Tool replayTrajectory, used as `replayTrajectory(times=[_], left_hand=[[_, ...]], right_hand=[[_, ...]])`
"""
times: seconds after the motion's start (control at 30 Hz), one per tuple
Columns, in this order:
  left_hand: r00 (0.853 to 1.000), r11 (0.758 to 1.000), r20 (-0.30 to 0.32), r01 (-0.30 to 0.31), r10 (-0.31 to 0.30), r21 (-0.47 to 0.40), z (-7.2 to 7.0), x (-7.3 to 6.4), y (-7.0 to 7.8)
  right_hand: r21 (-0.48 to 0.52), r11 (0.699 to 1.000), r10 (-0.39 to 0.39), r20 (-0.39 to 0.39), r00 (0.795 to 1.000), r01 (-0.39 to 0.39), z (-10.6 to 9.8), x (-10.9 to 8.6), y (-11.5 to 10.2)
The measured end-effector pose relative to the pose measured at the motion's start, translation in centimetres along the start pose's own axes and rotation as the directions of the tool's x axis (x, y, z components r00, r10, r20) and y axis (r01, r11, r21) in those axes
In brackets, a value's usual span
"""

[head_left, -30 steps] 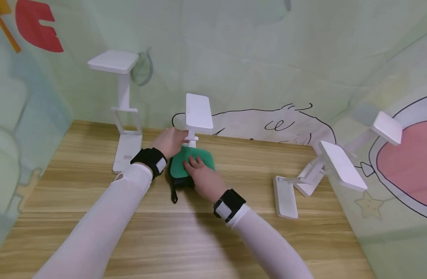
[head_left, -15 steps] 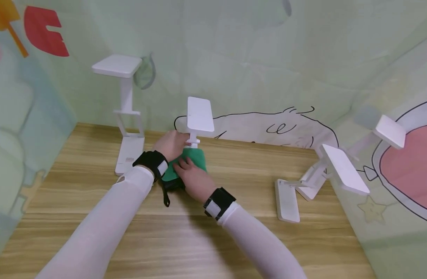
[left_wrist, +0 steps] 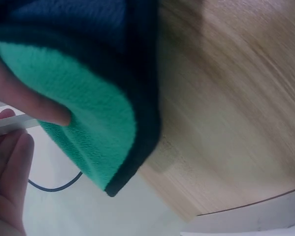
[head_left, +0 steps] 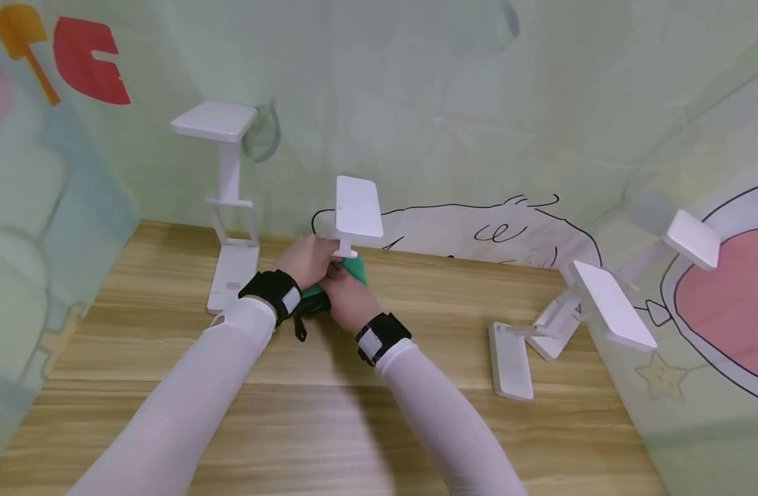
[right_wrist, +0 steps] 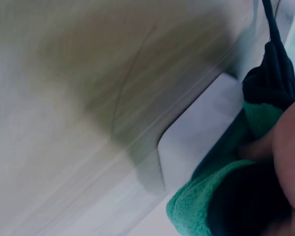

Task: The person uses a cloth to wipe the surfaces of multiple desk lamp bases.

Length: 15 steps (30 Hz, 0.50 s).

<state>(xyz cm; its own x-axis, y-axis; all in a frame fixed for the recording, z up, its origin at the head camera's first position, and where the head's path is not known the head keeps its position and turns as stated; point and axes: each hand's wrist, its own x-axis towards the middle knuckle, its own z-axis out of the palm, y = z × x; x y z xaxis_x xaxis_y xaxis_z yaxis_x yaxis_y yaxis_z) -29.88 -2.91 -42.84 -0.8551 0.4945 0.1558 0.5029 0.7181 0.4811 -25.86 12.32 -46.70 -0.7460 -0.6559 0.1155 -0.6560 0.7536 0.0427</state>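
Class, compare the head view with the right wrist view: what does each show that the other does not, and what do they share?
Only the head view shows the left lamp, the middle lamp's head, the front right lamp, the back right lamp and the wristbands.

Only the right wrist view shows a white slab's rounded corner beside the cloth, probably a lamp base.

Both show the cloth, its black loop, the right hand and the wooden table.

White sleeves (head_left: 174,396) meet black wrist straps (head_left: 391,331) — both with pale patches (head_left: 370,344).
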Motion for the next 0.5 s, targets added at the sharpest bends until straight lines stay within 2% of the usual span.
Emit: replayTrajectory(times=[0.17, 0.37, 0.5], left_hand=[[1.0, 1.0, 0.001, -0.011, 0.011, -0.007, 0.2, 0.0, 0.2], [0.998, 0.999, -0.017, -0.054, 0.054, -0.003, 0.4, 0.1, -0.2], [0.998, 0.998, -0.029, -0.063, 0.064, 0.007, 0.4, 0.2, -0.2]], right_hand=[[0.034, 0.999, 0.014, 0.013, 1.0, -0.015, -0.2, -0.9, 0.6], [0.107, 0.986, 0.117, 0.097, 0.988, -0.127, -0.7, -3.0, 0.8], [0.081, 0.983, 0.151, 0.148, 0.977, -0.164, -0.9, -4.8, 0.4]])
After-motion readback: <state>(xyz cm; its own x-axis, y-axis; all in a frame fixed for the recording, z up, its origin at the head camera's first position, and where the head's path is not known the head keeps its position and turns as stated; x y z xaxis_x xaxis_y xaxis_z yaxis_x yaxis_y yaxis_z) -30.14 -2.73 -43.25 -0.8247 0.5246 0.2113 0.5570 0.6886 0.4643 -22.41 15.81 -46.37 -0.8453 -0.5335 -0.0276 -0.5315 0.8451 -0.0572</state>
